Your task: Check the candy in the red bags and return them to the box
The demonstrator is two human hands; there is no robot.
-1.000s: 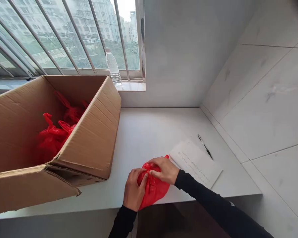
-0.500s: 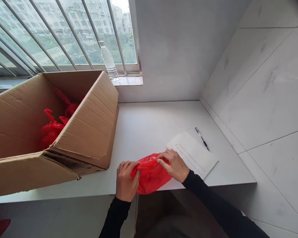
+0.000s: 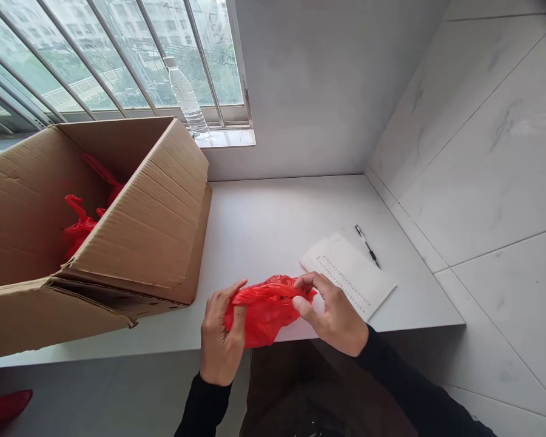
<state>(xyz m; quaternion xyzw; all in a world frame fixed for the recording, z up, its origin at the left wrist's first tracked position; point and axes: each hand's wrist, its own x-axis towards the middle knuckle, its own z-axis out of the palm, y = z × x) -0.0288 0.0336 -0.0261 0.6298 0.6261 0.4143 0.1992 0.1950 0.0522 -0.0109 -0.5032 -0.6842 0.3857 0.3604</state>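
Observation:
A red plastic bag [image 3: 264, 315] is stretched between my two hands at the front edge of the white table. My left hand [image 3: 222, 334] grips its left side, thumb in front and fingers behind. At the bag's upper right edge, my right hand [image 3: 330, 309] pinches the plastic between thumb and fingers. Some dark print shows near the right fingertips. The bag's mouth looks gathered, and what it holds, if anything, is hidden. Just behind my right hand lies a sheet of paper [image 3: 350, 276] with rows of writing.
A large open cardboard box [image 3: 141, 224] stands on the left, with red plastic bags [image 3: 79, 227] inside. A black pen [image 3: 367, 246] lies by the paper on the white table [image 3: 255, 224]. A clear water bottle [image 3: 186, 100] stands on the windowsill before metal bars.
My right hand has shifted slightly right and its wrist has turned. The bag has been drawn wider and moved a little left with my left hand. The camera view has shifted slightly.

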